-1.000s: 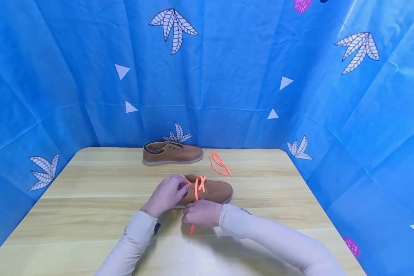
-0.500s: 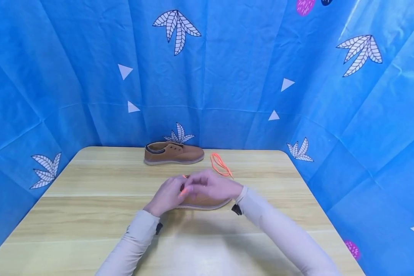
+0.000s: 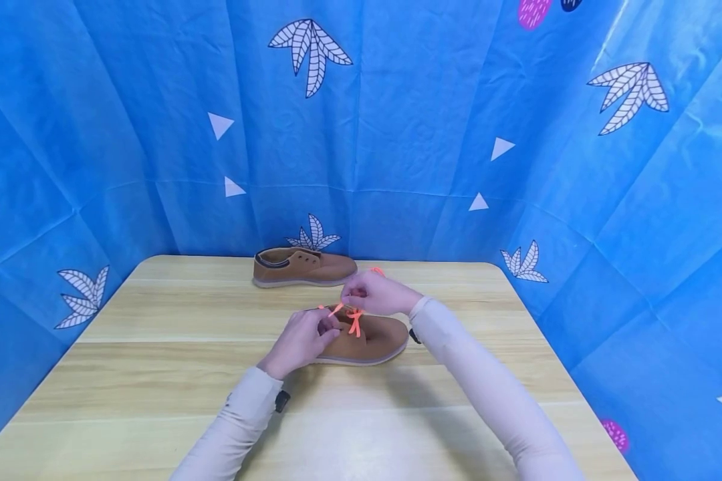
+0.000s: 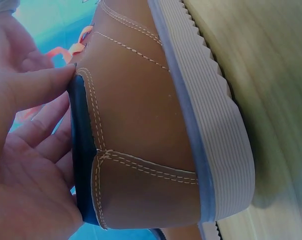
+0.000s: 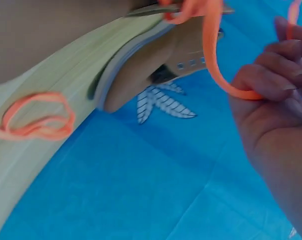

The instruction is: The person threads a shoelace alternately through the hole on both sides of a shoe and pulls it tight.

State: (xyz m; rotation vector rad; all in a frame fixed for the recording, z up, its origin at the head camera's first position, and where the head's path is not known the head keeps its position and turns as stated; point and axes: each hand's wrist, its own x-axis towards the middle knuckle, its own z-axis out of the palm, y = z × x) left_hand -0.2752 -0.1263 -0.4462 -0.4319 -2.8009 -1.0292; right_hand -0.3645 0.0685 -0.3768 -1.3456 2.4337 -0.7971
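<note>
A brown shoe stands on the table, toe pointing right, with an orange shoelace threaded through its front eyelets. My left hand is at the heel end; in the left wrist view its thumb presses outside the shoe's dark collar while the fingers reach inside, pinching the edge. Above the shoe's far side, my right hand holds the lace, whose strand curves from the shoe into its curled fingers in the right wrist view. A short lace end also shows by the left fingertips.
Another brown shoe, with bare eyelets, stands behind at the table's far edge. A loose orange lace lies coiled on the table to its right, mostly hidden behind my right hand in the head view. Blue curtain surrounds the table's back and sides.
My right hand has moved from the shoe's near side up and across to its far side, drawing the lace along. The left hand has stayed at the heel end.
</note>
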